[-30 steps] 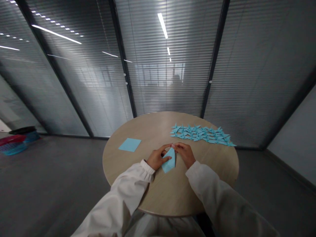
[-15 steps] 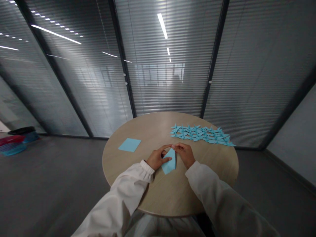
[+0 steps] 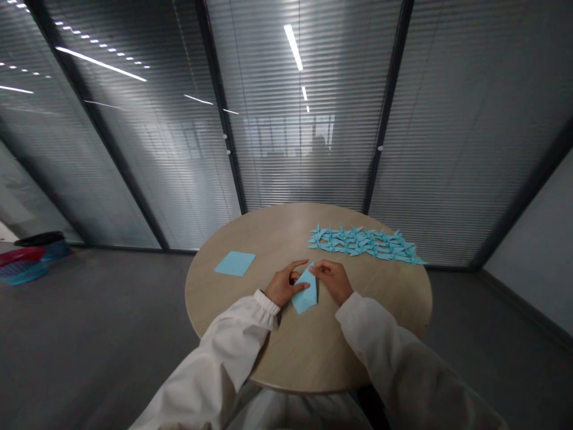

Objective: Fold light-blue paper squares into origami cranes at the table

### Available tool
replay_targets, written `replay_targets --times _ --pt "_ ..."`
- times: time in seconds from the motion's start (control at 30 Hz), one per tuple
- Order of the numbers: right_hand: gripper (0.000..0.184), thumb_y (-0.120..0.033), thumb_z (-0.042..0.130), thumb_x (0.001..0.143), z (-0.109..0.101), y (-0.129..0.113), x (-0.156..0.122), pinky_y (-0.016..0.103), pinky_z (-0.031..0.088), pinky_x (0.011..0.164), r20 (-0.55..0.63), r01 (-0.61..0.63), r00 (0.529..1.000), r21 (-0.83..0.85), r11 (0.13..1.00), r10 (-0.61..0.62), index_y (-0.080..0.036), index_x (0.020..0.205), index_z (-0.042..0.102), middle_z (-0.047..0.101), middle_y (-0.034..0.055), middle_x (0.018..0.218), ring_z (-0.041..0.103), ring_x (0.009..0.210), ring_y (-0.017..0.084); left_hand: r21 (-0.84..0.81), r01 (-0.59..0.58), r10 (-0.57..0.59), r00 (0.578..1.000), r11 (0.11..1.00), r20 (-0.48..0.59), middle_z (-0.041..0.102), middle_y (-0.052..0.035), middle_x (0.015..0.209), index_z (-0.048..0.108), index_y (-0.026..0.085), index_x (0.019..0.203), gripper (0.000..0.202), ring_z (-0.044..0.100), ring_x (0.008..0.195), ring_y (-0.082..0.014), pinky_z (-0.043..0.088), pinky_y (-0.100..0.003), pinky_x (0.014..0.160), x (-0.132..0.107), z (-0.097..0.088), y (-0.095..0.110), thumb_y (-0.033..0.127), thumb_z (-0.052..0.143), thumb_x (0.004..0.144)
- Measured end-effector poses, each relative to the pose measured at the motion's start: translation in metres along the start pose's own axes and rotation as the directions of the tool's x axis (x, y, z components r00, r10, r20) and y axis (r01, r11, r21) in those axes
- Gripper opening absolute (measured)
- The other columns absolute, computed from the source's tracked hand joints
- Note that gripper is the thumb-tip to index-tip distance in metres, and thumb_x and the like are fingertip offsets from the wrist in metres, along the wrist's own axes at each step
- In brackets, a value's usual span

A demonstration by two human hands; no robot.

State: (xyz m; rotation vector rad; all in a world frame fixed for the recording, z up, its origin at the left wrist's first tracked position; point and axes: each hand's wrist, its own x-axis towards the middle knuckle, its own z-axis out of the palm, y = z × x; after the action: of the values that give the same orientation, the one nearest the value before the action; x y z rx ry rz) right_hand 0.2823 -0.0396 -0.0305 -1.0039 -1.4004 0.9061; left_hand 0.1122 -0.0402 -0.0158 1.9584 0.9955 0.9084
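Observation:
A partly folded piece of blue origami paper [image 3: 305, 296], kite-shaped with a pointed top, is between my hands above the round table. My left hand [image 3: 285, 285] grips its left side, thumb lying across the front and the other fingers behind. At the upper right edge, close to the tip, the fingertips of my right hand [image 3: 333, 278] pinch the paper. A flat blue sheet [image 3: 235, 263] lies to the left of my left hand. Beyond my right hand, several folded blue paper cranes [image 3: 362, 242] are set out in rows.
The round wooden table [image 3: 308, 364] has its near edge close to my body. Glass partitions with blinds [image 3: 308, 161] stand behind it. Plastic baskets [image 3: 24, 263], red, blue and black, sit on the floor at far left.
The fingers of my left hand have drawn back from the paper's tip, which now shows. My right fingertips have slid slightly down its right edge, and the paper has shifted a little.

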Motion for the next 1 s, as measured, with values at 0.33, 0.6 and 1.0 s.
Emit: replay_targets --times 0.33,0.6,1.0 --pt "0.028 -0.041 0.057 0.072 0.0009 0.0060 0.0000 0.024 0.040 0.056 0.050 0.034 0.998 -0.143 0.989 -0.027 -0.015 0.063 0.061 0.057 -0.0005 0.058 0.050 0.056 0.012 -0.052 0.010 -0.013 0.998 0.999 -0.055 0.044 0.0069 0.057 0.046 0.014 0.124 0.063 0.038 0.052 -0.0065 0.031 -0.016 0.050 0.0003 -0.0005 0.0016 0.028 0.066 0.066" --pt "0.027 -0.042 0.056 0.073 0.0018 0.0091 0.0004 0.024 0.042 0.060 0.090 0.029 0.996 -0.092 0.995 -0.021 -0.016 0.072 0.062 0.062 0.0013 0.068 0.055 0.064 0.014 -0.045 -0.001 -0.003 0.997 0.999 -0.075 0.040 0.0074 0.055 0.046 0.013 0.124 0.062 0.035 0.050 -0.0060 0.028 -0.016 0.048 0.0014 -0.0022 -0.0023 0.030 0.066 0.068" --pt "0.023 -0.039 0.057 0.072 0.0033 0.0041 -0.0023 0.024 0.043 0.060 0.102 0.040 0.994 -0.122 0.992 -0.028 -0.016 0.072 0.061 0.062 0.0007 0.067 0.056 0.062 0.014 -0.054 0.000 -0.006 0.994 0.999 -0.110 0.038 0.0078 0.054 0.048 0.012 0.121 0.060 0.034 0.049 -0.0058 0.026 -0.016 0.046 0.0027 -0.0025 -0.0041 0.033 0.065 0.067"
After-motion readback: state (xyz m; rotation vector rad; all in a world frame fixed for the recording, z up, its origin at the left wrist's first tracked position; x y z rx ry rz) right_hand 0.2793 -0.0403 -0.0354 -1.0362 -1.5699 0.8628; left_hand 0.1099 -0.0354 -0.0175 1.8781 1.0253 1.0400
